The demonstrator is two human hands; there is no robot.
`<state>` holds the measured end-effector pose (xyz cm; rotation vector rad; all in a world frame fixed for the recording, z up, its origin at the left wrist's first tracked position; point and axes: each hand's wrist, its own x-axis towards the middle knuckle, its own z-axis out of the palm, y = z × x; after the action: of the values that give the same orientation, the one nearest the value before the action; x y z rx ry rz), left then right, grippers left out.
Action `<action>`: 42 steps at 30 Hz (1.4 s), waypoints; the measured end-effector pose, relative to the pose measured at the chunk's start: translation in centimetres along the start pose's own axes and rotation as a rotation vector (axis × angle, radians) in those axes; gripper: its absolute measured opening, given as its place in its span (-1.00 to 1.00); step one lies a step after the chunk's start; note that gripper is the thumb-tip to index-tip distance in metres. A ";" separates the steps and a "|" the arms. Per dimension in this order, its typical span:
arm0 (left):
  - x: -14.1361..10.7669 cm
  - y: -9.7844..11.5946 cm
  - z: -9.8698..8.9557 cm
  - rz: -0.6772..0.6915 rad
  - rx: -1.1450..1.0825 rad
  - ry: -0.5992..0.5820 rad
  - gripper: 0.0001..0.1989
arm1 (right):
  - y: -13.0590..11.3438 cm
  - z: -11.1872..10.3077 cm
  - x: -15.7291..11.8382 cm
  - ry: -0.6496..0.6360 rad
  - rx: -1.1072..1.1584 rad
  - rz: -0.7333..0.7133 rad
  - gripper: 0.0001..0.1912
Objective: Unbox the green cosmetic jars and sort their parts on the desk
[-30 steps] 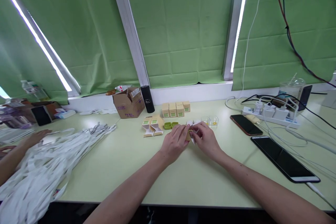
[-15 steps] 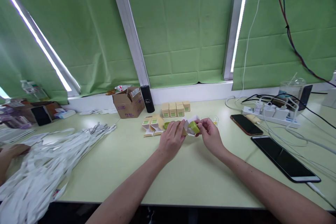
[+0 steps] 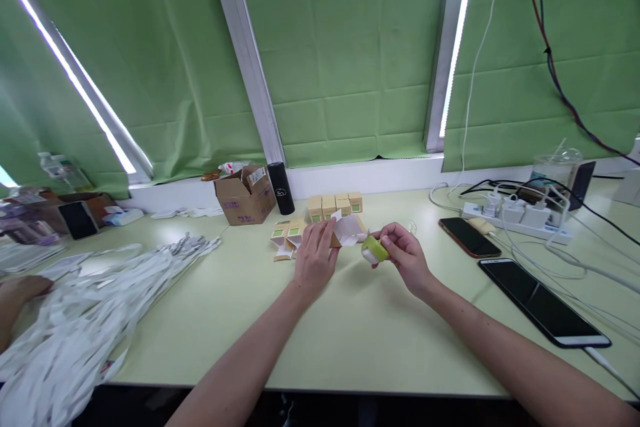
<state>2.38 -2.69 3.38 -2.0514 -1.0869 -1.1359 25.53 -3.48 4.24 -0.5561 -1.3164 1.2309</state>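
Observation:
My right hand (image 3: 406, 259) pinches a small rounded yellow-green piece with a white part (image 3: 374, 249) between thumb and fingers, lifted a little above the table. To its left, my left hand (image 3: 316, 255) is closed over a small cardboard box (image 3: 349, 231) whose white-lined flaps stand open toward the right. Part of that box is hidden under the fingers. Two open small boxes with green labels (image 3: 281, 235) lie just left of my left hand. Behind the hands, several closed small tan boxes (image 3: 329, 205) stand in a row.
A clear plastic item (image 3: 409, 227) lies beyond my right hand. Right are two phones (image 3: 543, 303) and a power strip (image 3: 517, 220) with cables. At left sit a brown carton (image 3: 245, 197), a black bottle (image 3: 281, 189), white straps (image 3: 95, 307) and another person's hand (image 3: 23, 288).
My right hand has drawn the yellow-green piece away from the open box and turned it, so its white part shows. My left hand has shifted slightly left with the box.

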 end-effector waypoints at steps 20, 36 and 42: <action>-0.1 0.8 -0.1 0.152 0.088 -0.132 -0.40 | 0.8 0.2 0.4 -0.019 -0.252 0.095 -0.54; -0.3 -0.3 -0.1 0.004 0.120 -0.159 -0.31 | -2.0 0.2 -0.2 -0.204 -1.307 0.153 -0.88; -0.4 -0.3 0.2 -0.105 0.042 -0.122 -0.28 | -2.2 -0.8 0.3 -0.213 -1.091 0.100 -0.92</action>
<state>2.05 -2.52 2.92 -2.0742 -1.2804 -1.0404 27.03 -3.72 6.08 -1.2782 -2.1336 0.5533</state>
